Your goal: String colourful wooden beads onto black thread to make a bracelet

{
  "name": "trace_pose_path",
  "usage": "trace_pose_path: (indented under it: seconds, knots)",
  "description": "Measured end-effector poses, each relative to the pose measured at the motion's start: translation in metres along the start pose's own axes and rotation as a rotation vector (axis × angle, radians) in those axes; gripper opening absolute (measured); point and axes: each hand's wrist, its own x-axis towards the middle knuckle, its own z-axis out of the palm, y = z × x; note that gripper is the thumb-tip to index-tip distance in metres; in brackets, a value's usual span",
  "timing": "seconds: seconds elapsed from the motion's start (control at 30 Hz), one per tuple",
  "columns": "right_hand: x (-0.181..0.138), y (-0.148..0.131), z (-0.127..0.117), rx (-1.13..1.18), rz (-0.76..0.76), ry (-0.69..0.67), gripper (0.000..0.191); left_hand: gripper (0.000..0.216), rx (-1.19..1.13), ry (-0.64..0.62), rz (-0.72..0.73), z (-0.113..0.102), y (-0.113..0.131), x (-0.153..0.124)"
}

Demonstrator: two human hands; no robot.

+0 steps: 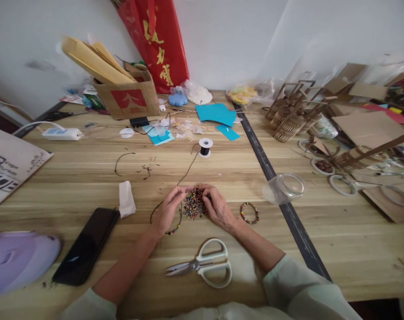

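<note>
A heap of small multicoloured beads (195, 204) lies on the wooden table between my two hands. My left hand (168, 206) curves around its left side, fingers stretched toward the far edge and holding nothing I can see. On the other side, my right hand (218, 209) rests against the heap with bent, loosely parted fingers. A black cord (187, 172) runs from a white spool (205, 147) down to my left hand; part of it is hidden there. Several strung beads (174, 230) show on a cord loop below that hand. A finished-looking bead bracelet (249, 213) lies to the right.
White-handled scissors (213, 263) lie in front of me. A black phone (86, 246), a folded white paper (126, 198) and a purple object (22, 262) are at left. A clear round container (290, 186) stands right; small baskets (288, 115) and a cardboard box (126, 98) are behind.
</note>
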Motion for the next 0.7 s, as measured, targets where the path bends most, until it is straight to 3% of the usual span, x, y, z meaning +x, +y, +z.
trace_pose_path:
  seconds: [0.2, 0.33, 0.53, 0.7]
  knots:
    - [-0.002, -0.007, -0.002, -0.133, -0.22, -0.091, 0.013, 0.013, -0.412, 0.031, -0.043, 0.0, 0.014, -0.017]
    - [-0.004, -0.015, 0.005, -0.252, -0.349, -0.145, 0.013, 0.014, -0.559, 0.069, -0.095, -0.006, 0.025, -0.027]
    - [-0.006, -0.029, 0.023, -0.47, -0.496, -0.395, 0.02, 0.019, -0.535, 0.115, -0.077, -0.022, 0.034, -0.047]
    - [0.005, -0.032, 0.037, -0.585, -0.534, -0.51, 0.017, 0.026, -0.411, 0.135, -0.199, -0.035, 0.035, -0.063]
